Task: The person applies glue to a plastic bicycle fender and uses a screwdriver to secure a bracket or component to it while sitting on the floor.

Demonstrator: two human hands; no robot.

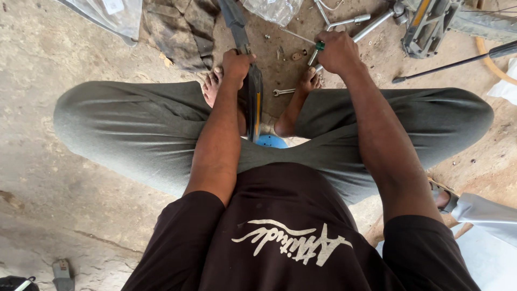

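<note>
Dusty concrete floor (64, 161) carries everything: the left hand (236, 64), fingers clamped, steadies a dark blade-like part (253, 94) upright between the bare feet, while the right hand (336, 51) grips a green-handled tool (320, 46) among scattered spanners (284, 92).

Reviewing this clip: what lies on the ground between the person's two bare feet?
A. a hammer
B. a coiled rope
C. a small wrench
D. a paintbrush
C: a small silver wrench lies on the dirt between the feet, just below the right hand, while the left hand grips a dark upright part.
</note>
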